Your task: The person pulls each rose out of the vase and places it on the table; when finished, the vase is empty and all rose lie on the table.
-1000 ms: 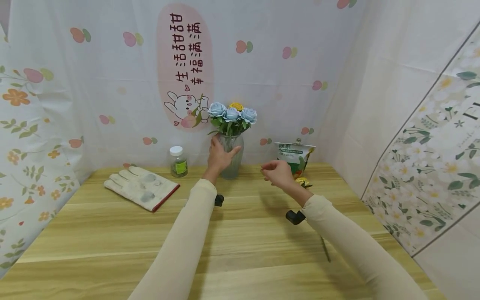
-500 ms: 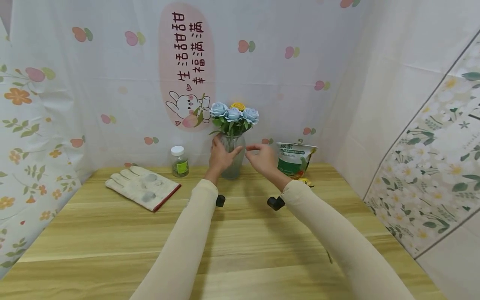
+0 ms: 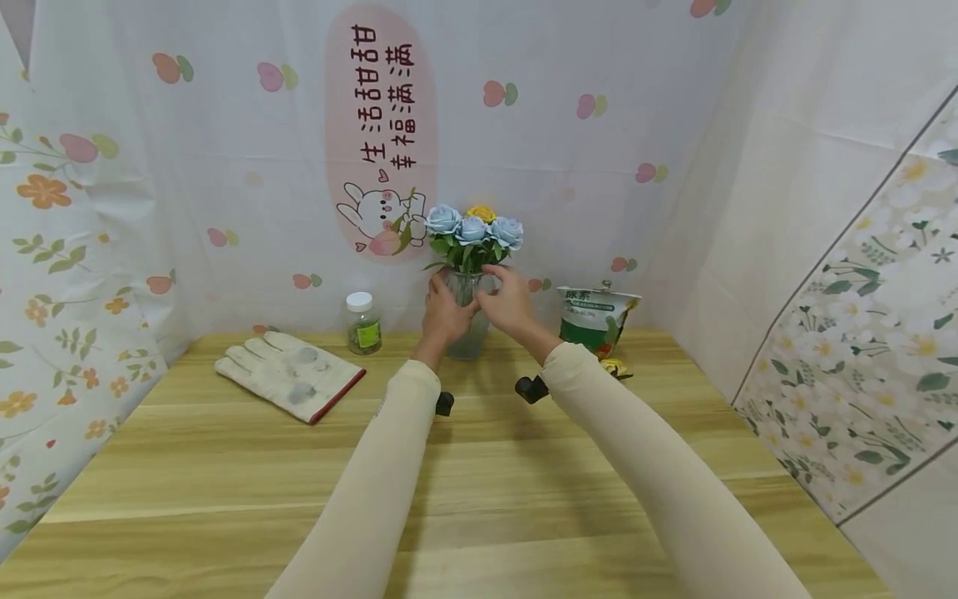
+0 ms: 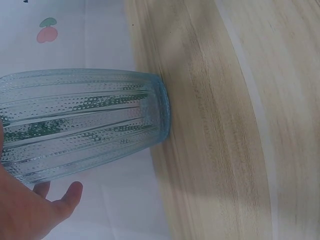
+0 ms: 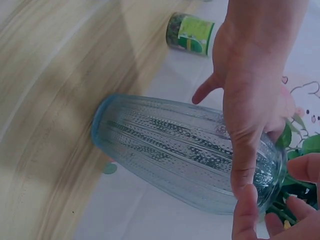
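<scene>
The glass vase (image 3: 470, 337) stands upright on the table (image 3: 516, 516) near the centre of the head view, filled with blue roses (image 3: 473, 231). The left hand (image 3: 445, 318) grips its side, thumb across the front, fingers spread. The right hand (image 3: 511, 304) is at its upper right, thumb and fingers apart near the rim; whether they press the glass, I cannot tell. Centre left are a bottle (image 3: 363, 326) and glove (image 3: 288, 374); centre right, a bag (image 3: 591, 323)
</scene>
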A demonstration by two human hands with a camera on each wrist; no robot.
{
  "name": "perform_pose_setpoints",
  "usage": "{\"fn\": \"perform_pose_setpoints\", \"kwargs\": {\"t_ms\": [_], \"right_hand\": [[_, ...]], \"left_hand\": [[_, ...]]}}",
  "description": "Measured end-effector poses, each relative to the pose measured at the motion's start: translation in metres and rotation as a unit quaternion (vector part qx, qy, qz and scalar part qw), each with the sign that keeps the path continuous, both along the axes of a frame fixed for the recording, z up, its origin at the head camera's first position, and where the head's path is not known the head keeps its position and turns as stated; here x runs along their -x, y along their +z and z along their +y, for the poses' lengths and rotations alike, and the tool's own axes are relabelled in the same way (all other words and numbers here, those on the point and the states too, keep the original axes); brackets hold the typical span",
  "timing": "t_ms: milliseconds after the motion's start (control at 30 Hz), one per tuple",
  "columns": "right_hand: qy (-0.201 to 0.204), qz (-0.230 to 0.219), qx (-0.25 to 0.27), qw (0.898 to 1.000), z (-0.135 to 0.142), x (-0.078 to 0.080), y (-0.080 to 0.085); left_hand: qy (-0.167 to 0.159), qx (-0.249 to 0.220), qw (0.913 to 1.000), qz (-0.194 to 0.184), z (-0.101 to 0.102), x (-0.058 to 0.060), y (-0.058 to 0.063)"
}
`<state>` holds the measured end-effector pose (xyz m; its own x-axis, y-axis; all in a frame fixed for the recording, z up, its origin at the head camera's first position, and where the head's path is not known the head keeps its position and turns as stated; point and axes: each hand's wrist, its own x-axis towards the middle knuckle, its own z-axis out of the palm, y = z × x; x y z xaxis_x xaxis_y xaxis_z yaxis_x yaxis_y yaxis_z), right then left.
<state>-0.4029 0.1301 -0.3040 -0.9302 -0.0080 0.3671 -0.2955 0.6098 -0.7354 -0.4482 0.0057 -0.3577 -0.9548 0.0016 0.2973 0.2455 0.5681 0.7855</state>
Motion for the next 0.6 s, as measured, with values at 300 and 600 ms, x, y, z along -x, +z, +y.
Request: {"fn": "perform_pose_setpoints", "kwargs": {"t_ms": [300, 600], "right_hand": [[-0.004, -0.025, -0.02, 0.999, -0.009, 0.006, 0.006], [0.016, -0.039, -0.011, 0.999, -0.012, 0.01, 0.01]], "left_hand": [[0.004, 0.004, 1.0, -0.006, 0.0, 0.004, -0.003], [0.004, 0.022, 0.9997, -0.003, -0.001, 0.006, -0.003]]}}
